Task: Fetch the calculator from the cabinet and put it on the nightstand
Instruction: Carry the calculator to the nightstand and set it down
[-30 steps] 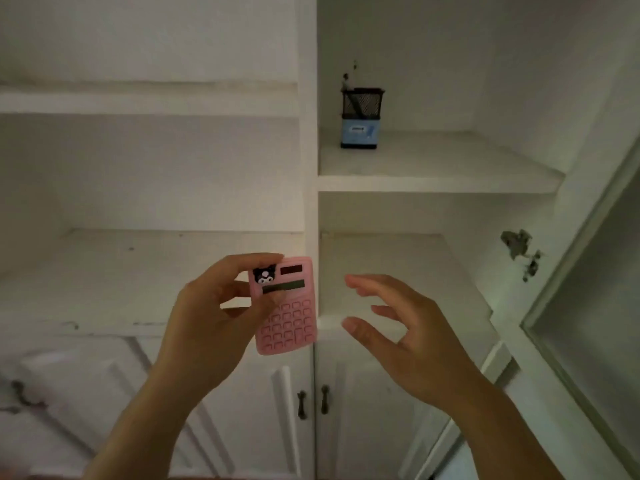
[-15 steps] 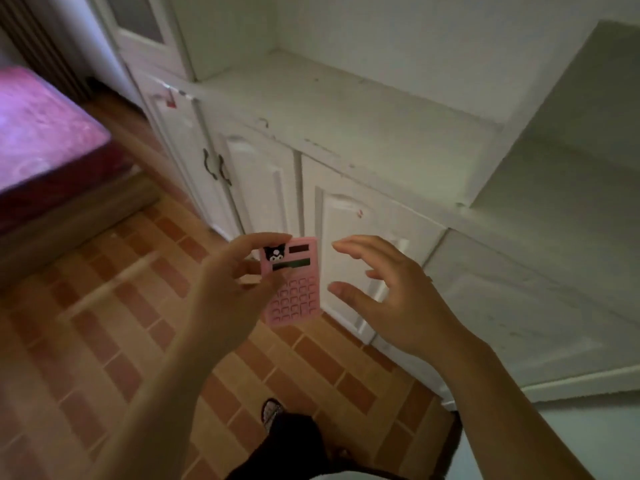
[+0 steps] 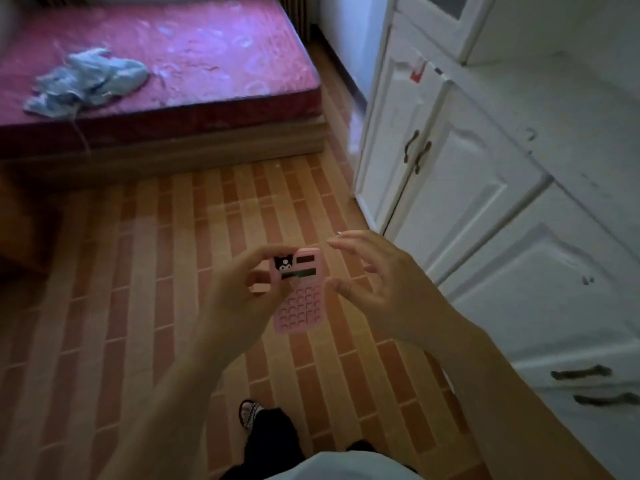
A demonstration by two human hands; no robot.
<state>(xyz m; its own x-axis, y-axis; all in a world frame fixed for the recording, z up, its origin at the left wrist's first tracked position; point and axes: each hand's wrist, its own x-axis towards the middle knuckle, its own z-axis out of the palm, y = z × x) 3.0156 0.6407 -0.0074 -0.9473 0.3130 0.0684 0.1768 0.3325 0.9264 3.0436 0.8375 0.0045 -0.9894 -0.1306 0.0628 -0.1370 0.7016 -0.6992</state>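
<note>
A small pink calculator [image 3: 302, 308] with a black cartoon sticker hangs upright over the floor, pinched at its upper left by my left hand [image 3: 242, 292]. My right hand [image 3: 377, 289] hovers just right of it with fingers spread and curled, holding nothing; its thumb is close to the calculator's right edge. The white cabinet [image 3: 485, 188] stands along the right, lower doors closed. No nightstand is in view.
A bed with a magenta mattress [image 3: 194, 53] and a crumpled pale-blue cloth [image 3: 86, 81] fills the upper left, on a wooden base. Brick-pattern flooring [image 3: 138, 271] lies between the bed and the cabinet. My leg and sandalled foot [image 3: 251, 412] show at the bottom.
The view has swung left from the cabinet shelves down to the floor and the bed. My left hand keeps its hold on the calculator and my right hand stays beside it.
</note>
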